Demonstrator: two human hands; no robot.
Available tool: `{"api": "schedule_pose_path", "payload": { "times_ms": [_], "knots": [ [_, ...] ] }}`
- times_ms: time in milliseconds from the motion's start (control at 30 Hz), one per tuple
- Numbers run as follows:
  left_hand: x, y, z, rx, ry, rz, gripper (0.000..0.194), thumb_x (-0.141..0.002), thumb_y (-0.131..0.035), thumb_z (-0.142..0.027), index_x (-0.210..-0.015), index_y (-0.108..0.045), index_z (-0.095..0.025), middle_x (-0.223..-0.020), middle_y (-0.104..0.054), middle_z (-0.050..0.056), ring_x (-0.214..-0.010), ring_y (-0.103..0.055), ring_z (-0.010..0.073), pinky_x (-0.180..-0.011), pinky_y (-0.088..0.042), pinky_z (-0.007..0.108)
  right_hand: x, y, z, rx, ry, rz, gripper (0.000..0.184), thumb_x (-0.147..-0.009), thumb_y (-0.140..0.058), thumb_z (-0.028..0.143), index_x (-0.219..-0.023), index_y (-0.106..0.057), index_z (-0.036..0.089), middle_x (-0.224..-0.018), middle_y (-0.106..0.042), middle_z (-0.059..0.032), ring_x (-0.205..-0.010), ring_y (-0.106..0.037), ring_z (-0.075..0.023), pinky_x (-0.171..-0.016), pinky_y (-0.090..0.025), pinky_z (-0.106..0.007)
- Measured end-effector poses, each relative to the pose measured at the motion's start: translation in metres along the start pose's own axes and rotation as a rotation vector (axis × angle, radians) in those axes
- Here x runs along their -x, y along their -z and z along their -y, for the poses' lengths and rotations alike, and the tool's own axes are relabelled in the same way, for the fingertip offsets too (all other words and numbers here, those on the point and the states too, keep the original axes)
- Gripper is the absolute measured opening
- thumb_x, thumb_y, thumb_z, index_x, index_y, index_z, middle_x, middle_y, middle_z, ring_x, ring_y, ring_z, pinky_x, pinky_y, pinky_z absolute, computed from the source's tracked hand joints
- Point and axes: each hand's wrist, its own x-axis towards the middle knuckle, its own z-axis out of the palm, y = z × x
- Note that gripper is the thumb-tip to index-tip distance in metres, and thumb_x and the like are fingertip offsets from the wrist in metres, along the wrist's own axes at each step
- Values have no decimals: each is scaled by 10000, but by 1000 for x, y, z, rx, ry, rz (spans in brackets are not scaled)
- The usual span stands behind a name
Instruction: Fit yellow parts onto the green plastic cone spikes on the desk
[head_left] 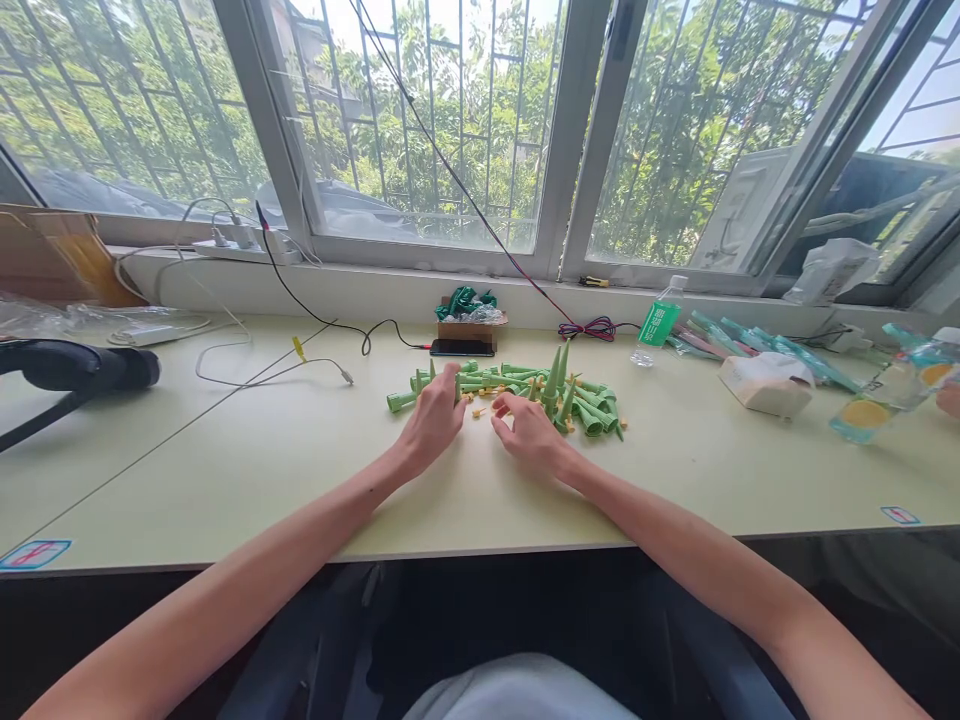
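Green plastic cone-shaped pieces (592, 418) lie in a loose pile on the table, a few standing point up, such as the tall green cone (553, 382). Small orange pieces (478, 412) are scattered among and in front of them. At the pile's left side, my left hand (435, 412) is closed, with a bit of green plastic showing between thumb and fingers; most of that piece is hidden. My right hand (529, 432) rests low at the front of the pile, fingers bent and thumb apart, near the loose orange pieces. I see nothing in its grasp.
Behind the pile are a black phone (462, 347) and a small cardboard box (471, 328) of wrappers. A green-labelled bottle (660, 322), a tissue pack (768, 384) and another bottle (885, 395) stand right. Cables (262, 375) and black headphones (82, 370) lie left.
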Motion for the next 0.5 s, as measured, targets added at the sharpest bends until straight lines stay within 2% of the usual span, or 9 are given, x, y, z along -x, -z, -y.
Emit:
{"api": "schedule_pose_path", "payload": {
  "times_ms": [500],
  "knots": [
    [-2, 2, 0, -79, 28, -6, 370, -830, -562, -104, -1169, -433, -175, -823, -569, 41, -676, -580, 184, -600, -463, 284, 0, 0, 0, 15, 4, 11, 173, -893, -510, 236, -1029, -583, 159, -959, -677, -67, -744, -583, -149, -766, -425, -306]
  ]
}}
